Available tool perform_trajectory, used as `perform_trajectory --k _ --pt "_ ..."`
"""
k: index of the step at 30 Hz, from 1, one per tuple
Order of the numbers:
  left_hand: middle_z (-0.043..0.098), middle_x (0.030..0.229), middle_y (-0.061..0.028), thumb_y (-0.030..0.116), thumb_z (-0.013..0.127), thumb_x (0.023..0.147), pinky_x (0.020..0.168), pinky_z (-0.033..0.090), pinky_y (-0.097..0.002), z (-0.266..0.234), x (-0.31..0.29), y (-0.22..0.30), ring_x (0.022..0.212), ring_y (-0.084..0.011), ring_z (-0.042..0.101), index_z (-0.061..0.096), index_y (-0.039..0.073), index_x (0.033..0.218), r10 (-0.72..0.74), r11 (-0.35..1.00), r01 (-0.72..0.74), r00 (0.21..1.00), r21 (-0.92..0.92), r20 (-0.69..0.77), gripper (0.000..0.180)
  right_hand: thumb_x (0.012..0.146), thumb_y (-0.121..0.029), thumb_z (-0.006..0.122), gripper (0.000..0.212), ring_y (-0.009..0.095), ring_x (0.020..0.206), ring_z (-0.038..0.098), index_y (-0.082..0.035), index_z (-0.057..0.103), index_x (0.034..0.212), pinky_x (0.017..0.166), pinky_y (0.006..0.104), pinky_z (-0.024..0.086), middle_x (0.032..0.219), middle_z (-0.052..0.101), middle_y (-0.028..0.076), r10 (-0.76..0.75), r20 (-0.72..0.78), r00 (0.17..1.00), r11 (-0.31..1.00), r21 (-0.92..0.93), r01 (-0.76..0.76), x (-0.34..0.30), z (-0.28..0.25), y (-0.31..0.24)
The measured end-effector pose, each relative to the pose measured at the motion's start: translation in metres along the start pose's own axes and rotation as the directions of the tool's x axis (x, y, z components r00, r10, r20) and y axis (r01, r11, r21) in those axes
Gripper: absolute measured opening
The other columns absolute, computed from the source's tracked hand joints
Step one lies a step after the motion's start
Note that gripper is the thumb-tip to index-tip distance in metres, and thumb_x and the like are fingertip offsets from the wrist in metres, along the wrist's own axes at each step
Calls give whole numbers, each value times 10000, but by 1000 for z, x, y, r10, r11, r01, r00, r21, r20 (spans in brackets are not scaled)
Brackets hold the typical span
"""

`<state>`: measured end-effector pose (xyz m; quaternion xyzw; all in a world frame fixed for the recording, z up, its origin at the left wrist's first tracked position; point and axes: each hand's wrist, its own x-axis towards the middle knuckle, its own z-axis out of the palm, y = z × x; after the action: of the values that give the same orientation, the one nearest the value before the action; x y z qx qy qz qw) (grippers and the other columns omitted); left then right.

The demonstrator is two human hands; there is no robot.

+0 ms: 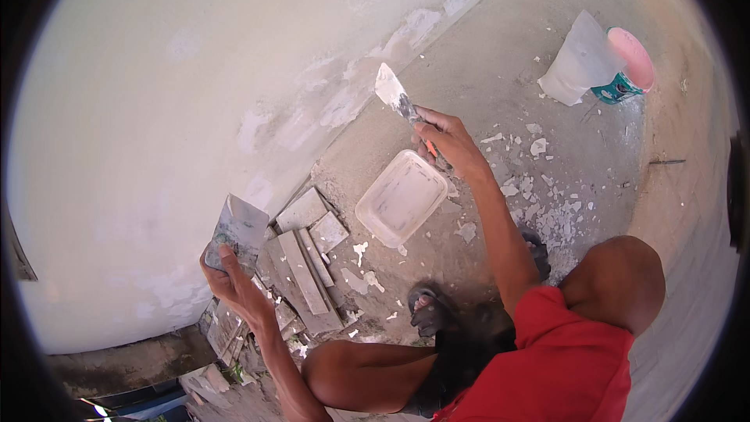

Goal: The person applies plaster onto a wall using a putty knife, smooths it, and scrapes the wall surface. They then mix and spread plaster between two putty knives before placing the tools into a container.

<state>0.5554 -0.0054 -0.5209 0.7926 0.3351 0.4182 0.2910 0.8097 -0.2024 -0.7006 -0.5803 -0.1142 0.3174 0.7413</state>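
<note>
Slanting up-left toward the wall (156,109), putty knife (394,94) in right hand (445,141).

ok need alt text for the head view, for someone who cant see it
A crouching person's right hand holds a putty knife against the base of a pale wall, while the left hand holds a flat smeared board. An empty white tray, tile pieces and a plastic bucket sit on the floor.
</note>
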Motion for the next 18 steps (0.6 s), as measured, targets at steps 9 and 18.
perform_trajectory --k 9,18 --pt "484 715 38 276 530 1021 582 301 -234 -2 6 -15 645 -49 343 536 -47 1168 -76 996 72 994 49 73 355 943 -213 590 444 98 598 545 -37 578 1351 525 249 455 801 605 32 -173 -424 889 977 44 211 123 -105 20" --pt "455 689 59 243 542 1010 541 244 -223 2 9 -32 617 -33 307 549 -37 1162 -118 990 100 977 103 177 319 915 -194 587 395 124 624 553 -14 627 1264 493 291 407 760 594 46 -42 -382 923 993 83 79 154 -109 20"
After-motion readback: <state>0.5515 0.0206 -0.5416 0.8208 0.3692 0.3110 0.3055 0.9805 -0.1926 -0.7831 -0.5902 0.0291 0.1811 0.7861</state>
